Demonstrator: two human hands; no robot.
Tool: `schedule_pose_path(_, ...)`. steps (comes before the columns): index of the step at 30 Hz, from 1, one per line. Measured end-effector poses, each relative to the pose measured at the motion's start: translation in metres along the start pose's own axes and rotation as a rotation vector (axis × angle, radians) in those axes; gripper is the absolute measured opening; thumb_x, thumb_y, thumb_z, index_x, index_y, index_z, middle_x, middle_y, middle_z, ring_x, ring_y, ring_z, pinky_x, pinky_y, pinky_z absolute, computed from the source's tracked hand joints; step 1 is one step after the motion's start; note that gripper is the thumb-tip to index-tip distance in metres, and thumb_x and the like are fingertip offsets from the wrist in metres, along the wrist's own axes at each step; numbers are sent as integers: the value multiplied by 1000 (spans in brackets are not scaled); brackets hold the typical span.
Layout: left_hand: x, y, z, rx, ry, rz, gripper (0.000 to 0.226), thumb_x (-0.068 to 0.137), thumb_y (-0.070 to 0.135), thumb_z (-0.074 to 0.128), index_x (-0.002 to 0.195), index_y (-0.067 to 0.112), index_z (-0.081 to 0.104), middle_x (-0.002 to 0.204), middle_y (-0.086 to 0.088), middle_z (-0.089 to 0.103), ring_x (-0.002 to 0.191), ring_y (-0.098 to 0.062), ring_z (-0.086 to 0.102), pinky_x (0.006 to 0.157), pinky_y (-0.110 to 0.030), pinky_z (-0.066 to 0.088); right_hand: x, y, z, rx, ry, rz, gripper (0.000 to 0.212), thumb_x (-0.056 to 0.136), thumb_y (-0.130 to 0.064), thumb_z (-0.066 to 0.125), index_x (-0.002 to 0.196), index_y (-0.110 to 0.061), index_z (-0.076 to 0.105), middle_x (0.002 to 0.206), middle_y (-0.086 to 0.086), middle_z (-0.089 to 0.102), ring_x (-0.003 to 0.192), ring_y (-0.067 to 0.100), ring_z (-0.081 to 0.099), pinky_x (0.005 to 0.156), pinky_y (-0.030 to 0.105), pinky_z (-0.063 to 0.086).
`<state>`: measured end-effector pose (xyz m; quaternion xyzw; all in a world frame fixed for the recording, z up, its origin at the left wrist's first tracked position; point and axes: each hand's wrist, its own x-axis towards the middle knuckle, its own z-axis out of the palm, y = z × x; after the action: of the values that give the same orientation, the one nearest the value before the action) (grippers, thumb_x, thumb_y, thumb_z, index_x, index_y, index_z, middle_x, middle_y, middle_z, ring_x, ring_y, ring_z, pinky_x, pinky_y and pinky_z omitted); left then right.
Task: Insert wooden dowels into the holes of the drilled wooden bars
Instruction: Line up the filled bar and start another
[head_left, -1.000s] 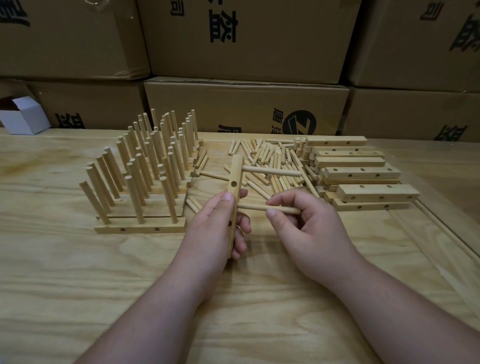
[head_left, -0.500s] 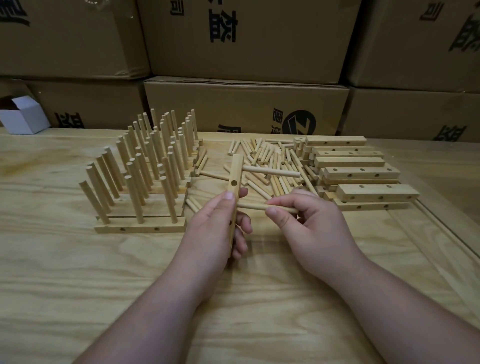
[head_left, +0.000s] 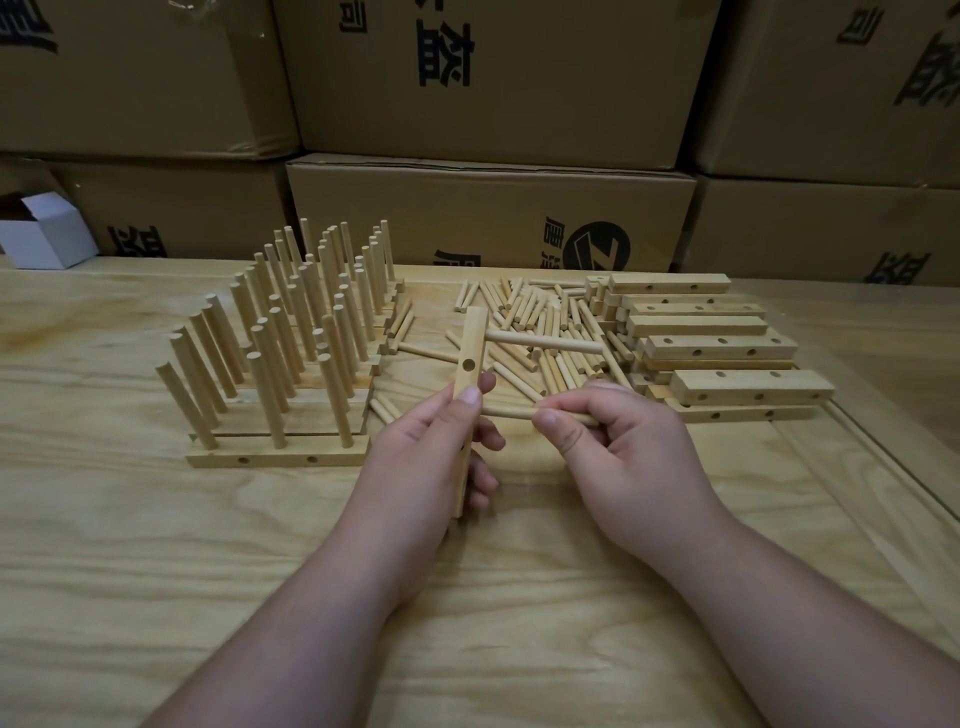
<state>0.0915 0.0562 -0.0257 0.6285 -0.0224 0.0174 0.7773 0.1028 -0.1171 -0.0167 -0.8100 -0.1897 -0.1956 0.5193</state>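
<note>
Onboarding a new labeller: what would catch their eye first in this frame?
At centre, the left hand holds a pale drilled wooden bar upright while the right hand pinches a thin wooden dowel against it. Left of them stands a block of finished bars bristling with upright dowels; to the right lie loose dowels.

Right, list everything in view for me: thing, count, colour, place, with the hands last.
held bar: one, pale wood, upright in the left hand, one dowel already sticking out to its right
held dowel: one, pale wood, pinched by the right hand, pointing at the bar
finished bars: several rows, pale wood, dowels standing up, table left
loose dowels: a heap, pale wood, table centre
empty drilled bars: a stack, pale wood, table right
table: one, light plywood
cardboard boxes: many, brown, stacked behind
small box: one, white, open, far left
left hand: grips the bar
right hand: pinches the dowel
</note>
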Motion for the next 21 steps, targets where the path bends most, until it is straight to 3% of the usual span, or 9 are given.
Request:
schedule_pose_path(4, 2, -2, -2, -43, 33, -25, 33, 88, 42, 57, 109, 32, 79, 71, 9, 63, 61, -8, 58, 53, -27, 47, 0, 2, 0, -40, 11, -11, 14, 91, -24, 73, 96, -37, 71, 91, -15, 67, 87, 5, 63, 75, 9, 45)
schedule_pose_path(9, 6, -5, -4, -179, 107, -71, 31, 102, 34, 54, 105, 17, 80, 65, 0, 52, 56, -13, 47, 51, -27, 41, 2, 2, -3, -205, -56, -111, 19, 92, -21, 72, 111, -23, 76, 90, -16, 61, 88, 4, 60, 74, 8, 43)
schedule_pose_path(17, 7, -6, -1, -112, 158, -38, 31, 104, 30, 52, 98, 20, 81, 66, 4, 52, 53, -12, 45, 44, -25, 38, 3, 0, -2, -288, -96, -152, 15, 95, -22, 67, 105, -19, 78, 78, -27, 55, 84, -9, 56, 74, 3, 37)
schedule_pose_path(21, 6, -5, -1, -62, 145, -50, 31, 104, 32, 53, 98, 22, 81, 62, 2, 52, 52, -14, 45, 45, -25, 37, 4, 4, -5, -232, -115, -59, 14, 95, -23, 68, 104, -21, 78, 85, -25, 62, 89, -10, 58, 75, 2, 37)
